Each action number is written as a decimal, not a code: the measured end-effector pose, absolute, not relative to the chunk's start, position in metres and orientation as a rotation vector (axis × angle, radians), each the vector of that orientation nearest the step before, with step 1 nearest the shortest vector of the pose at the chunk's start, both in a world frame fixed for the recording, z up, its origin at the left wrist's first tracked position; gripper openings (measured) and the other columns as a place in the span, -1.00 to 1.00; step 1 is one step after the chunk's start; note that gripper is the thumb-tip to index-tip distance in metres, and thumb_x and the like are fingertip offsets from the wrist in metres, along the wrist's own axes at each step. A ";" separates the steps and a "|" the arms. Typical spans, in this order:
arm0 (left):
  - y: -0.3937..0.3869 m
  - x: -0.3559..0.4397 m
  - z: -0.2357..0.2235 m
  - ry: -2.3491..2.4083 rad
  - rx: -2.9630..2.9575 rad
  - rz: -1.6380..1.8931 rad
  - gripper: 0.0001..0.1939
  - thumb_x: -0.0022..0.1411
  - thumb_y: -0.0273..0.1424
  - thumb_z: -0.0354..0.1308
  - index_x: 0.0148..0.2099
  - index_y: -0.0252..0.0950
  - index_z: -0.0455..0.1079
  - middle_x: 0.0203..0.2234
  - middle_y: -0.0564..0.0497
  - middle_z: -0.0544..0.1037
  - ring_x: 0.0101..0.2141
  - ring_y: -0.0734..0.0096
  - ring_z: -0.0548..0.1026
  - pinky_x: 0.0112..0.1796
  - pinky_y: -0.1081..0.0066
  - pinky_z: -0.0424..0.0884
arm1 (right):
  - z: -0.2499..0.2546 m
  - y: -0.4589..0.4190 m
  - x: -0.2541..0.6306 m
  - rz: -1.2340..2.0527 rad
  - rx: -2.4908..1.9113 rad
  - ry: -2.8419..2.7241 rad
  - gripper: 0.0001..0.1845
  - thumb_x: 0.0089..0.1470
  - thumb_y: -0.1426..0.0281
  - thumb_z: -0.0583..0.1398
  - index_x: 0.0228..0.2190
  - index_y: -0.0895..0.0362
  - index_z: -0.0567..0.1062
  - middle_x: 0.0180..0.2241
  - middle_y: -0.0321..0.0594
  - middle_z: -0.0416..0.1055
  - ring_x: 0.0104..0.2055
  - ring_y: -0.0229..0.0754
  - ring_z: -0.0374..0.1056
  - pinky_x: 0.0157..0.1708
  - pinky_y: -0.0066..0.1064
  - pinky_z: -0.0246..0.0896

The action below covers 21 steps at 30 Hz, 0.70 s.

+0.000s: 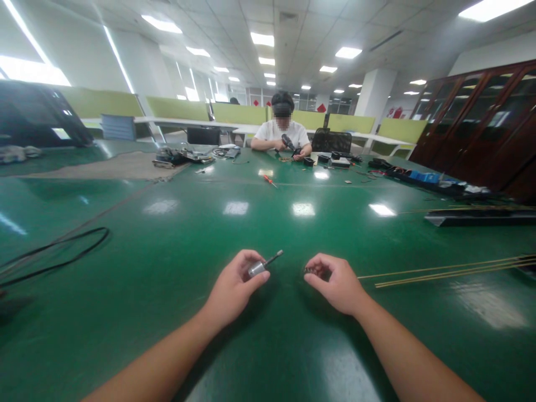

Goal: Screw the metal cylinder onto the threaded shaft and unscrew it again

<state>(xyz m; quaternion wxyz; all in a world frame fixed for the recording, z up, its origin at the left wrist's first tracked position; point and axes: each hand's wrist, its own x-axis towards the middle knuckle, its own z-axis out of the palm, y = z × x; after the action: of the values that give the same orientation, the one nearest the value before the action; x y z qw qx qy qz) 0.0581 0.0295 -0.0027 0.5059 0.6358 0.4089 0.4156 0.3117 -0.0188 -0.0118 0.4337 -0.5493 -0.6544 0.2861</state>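
Between the thumb and fingers of my left hand [238, 282] is a small silver metal cylinder [257, 268]. A thin dark shaft with a lighter tip sticks out of it, up and to the right; it looks like a small motor. My right hand [338, 282] is closed in a pinch around a small metallic part [310, 270], mostly hidden by the fingers, so its kind cannot be made out. Both hands are held just over the green table [268, 346], with a gap between them.
Thin brass-coloured rods [444, 271] lie right of my right hand, below a dark metal channel [477, 216]. A black cable [79, 251] loops at left. A red screwdriver [268, 180] lies farther off. Across the table sits a person [281, 134] holding a dark tool among electronic parts.
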 end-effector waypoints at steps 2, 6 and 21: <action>0.033 0.058 -0.004 0.997 1.508 1.043 -0.67 0.06 -0.31 0.39 -0.18 -0.24 0.35 -0.29 0.08 0.52 -0.29 0.37 0.48 -0.23 0.43 0.35 | -0.013 -0.019 0.312 0.710 -1.372 -1.625 -0.87 0.01 0.36 0.29 -0.35 0.15 0.54 -0.45 -0.25 0.49 -0.40 -0.20 0.38 -0.34 -0.39 0.27; 0.033 0.056 -0.001 1.041 1.447 1.100 -0.65 0.01 -0.33 0.40 -0.22 -0.26 0.33 -0.22 0.01 0.58 -0.22 0.33 0.52 -0.14 0.38 0.37 | -0.013 -0.018 0.310 0.710 -1.374 -1.636 -0.88 0.01 0.37 0.28 -0.36 0.15 0.54 -0.48 -0.27 0.46 -0.43 -0.21 0.36 -0.37 -0.41 0.26; -0.022 -0.059 0.031 1.348 1.698 1.084 -0.24 -0.01 -0.17 0.45 0.19 -0.07 0.21 -0.27 0.02 0.62 -0.12 0.04 0.63 -0.10 0.17 0.59 | -0.010 -0.024 0.305 0.720 -1.334 -1.660 -0.90 0.00 0.41 0.27 -0.36 0.16 0.55 -0.50 -0.29 0.46 -0.46 -0.25 0.33 -0.38 -0.43 0.25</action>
<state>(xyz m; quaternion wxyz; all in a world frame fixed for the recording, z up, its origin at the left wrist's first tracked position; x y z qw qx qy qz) -0.0588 -0.0217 0.0311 0.3511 0.6558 0.5209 0.4187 0.3047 -0.0244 -0.0097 0.4321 -0.5354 -0.6658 0.2888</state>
